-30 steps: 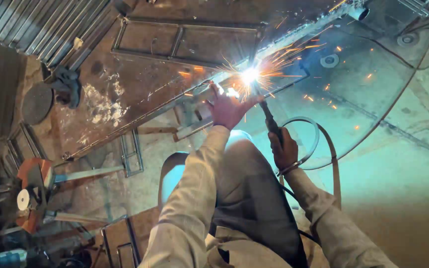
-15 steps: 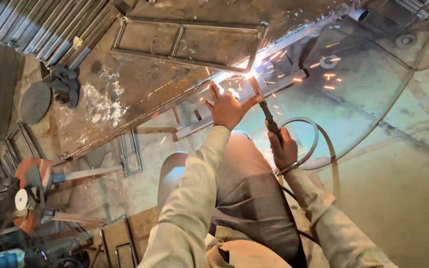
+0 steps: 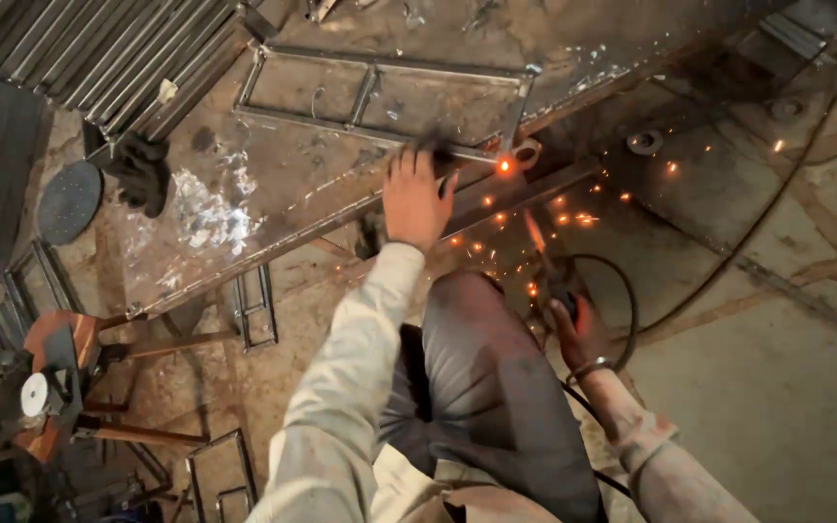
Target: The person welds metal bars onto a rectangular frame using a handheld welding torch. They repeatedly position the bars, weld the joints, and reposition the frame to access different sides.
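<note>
My left hand (image 3: 417, 199) rests flat on the near bar of a rectangular steel frame (image 3: 380, 97) lying on a metal workbench (image 3: 273, 213). A fresh weld spot (image 3: 504, 166) glows orange at the frame's near right corner, and sparks fall below it. My right hand (image 3: 578, 329) grips a welding electrode holder (image 3: 546, 266), pulled back low and away from the frame, its rod tip glowing. A dark cable (image 3: 622, 300) loops from the holder. My knees are bent under me in grey trousers.
Corrugated metal sheets (image 3: 99, 48) lie at the top left. A dark glove (image 3: 138, 169) and a round disc (image 3: 68, 201) sit on the left. An orange cut-off saw (image 3: 46, 383) stands at the lower left. Small steel frames (image 3: 254, 305) lie on the floor. Cables cross the concrete floor (image 3: 787, 368).
The bright welding arc has stopped; only a glowing spot and falling sparks are left. My right hand has drawn the electrode holder down and away from the frame. My left hand stays on the bar.
</note>
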